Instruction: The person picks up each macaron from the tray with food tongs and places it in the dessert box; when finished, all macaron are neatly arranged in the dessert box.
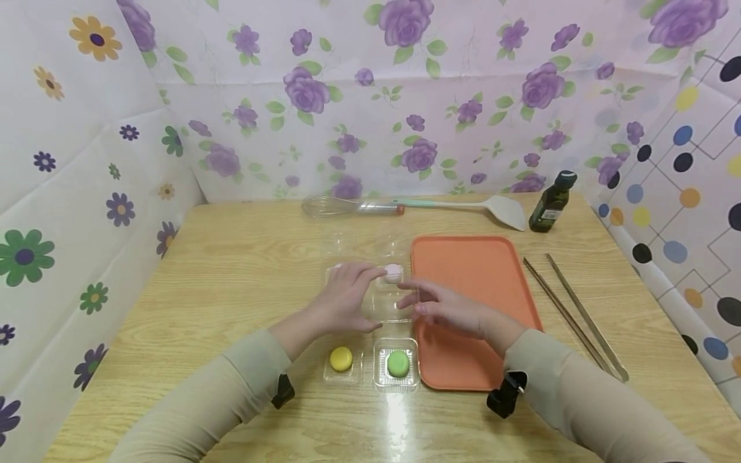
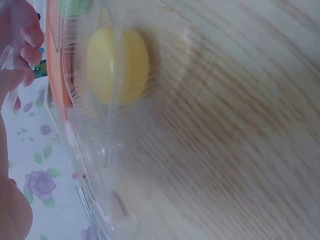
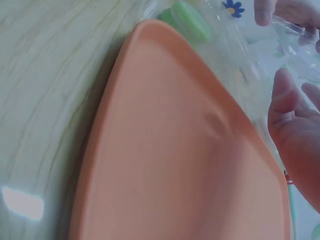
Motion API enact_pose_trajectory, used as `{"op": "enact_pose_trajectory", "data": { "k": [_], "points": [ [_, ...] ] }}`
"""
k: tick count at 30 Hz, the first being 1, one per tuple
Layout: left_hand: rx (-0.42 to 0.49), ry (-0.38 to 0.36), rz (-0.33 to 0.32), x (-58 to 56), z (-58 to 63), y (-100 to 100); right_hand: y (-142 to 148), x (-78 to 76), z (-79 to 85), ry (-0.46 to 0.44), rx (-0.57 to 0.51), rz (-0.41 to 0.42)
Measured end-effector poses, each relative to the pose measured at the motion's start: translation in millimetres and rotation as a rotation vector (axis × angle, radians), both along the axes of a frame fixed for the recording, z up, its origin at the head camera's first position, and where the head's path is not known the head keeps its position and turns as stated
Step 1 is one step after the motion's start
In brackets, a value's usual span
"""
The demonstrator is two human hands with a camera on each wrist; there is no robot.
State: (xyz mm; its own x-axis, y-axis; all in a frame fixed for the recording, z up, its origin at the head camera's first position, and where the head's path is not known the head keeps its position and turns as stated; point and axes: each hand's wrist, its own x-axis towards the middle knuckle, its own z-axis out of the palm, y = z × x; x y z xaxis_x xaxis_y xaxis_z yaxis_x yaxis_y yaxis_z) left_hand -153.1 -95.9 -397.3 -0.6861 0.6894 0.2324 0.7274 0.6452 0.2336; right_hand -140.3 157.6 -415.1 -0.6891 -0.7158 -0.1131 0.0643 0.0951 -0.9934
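Observation:
My left hand [image 1: 346, 297] reaches over the plastic boxes, its thumb and fingers gripping a clear plastic lid [image 3: 290, 26] by the edge. Facing it, my right hand [image 1: 448, 307] is above the orange tray's left side, fingers loosely extended near the lid and holding nothing. Nearer me, a green macaron [image 1: 398, 364] sits in a clear plastic box [image 1: 377, 379]. Left of it is a yellow macaron [image 1: 341, 359], also in clear plastic. A pale pink macaron [image 1: 393, 273] lies beyond my hands; another pale one is mostly hidden behind my left fingers.
The orange tray [image 1: 463, 257] lies right of the boxes. Along the back are a whisk [image 1: 347, 206], a spatula [image 1: 503, 209] and a dark bottle [image 1: 552, 202]. Long brown chopsticks [image 1: 564, 308] and a metal utensil, perhaps tongs [image 1: 585, 312], lie farther right.

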Motion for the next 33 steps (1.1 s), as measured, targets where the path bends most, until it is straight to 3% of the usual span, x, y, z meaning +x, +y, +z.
{"op": "enact_pose_trajectory", "data": {
  "k": [4,9,29,33],
  "points": [
    [-0.011,0.028,-0.006,0.5,0.2,0.2,-2.2,1.6,0.9,-0.12,-0.087,0.005],
    [-0.03,0.067,-0.018,0.5,-0.5,-0.5,-3.9,1.6,3.7,-0.221,-0.116,-0.007],
    [-0.04,0.24,-0.08,2.2,-0.3,-1.4,-6.6,-3.5,2.0,-0.449,-0.14,-0.039],
    [-0.033,0.273,-0.093,1.8,-0.9,-1.6,-6.3,-2.7,3.0,-0.443,-0.148,-0.026]
  ]
}}
